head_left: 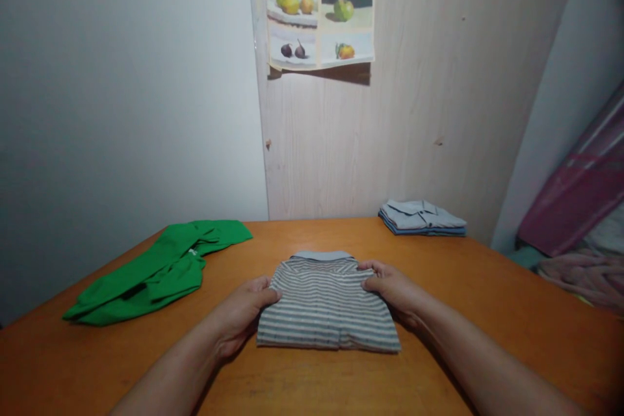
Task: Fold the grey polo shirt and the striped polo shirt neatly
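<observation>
A folded shirt (326, 305) with grey and white stripes lies in front of me on the orange-brown table (292, 383), its collar at the far end. My left hand (246, 312) grips its left edge, thumb on top and the other fingers mostly hidden underneath. On the opposite edge, near the collar, my right hand (390, 286) holds the shirt between thumb and fingers. Whether the shirt is lifted slightly off the tabletop, I cannot tell.
A crumpled green garment (146, 273) is spread at the left of the table. Folded shirts (422, 218) in grey and blue are stacked at the back right. Behind the table stands a wall with a fruit picture (320, 25). Pinkish cloth (580, 273) lies beyond the right edge.
</observation>
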`<state>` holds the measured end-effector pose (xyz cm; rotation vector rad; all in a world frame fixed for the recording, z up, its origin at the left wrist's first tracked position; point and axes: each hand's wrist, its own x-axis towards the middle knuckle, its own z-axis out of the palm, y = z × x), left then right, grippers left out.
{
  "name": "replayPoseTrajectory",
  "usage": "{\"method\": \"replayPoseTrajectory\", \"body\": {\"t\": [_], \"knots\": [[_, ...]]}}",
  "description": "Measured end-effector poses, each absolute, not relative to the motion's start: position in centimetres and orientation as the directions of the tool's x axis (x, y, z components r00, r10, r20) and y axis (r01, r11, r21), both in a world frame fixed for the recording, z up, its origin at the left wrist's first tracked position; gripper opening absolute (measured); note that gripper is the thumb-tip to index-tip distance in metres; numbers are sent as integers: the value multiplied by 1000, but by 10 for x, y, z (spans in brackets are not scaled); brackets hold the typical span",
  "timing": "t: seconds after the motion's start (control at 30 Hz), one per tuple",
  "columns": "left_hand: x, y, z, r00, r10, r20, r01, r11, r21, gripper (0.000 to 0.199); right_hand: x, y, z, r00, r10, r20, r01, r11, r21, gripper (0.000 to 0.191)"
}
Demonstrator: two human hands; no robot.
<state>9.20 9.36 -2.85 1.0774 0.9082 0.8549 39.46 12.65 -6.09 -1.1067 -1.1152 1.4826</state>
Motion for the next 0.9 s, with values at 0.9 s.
{"method": "replayPoseTrajectory", "body": {"t": [0.9], "knots": [[76, 88, -31, 419, 904, -83, -54, 116, 992, 63, 400, 122, -58, -211, 972, -105, -108, -130, -986, 51]]}}
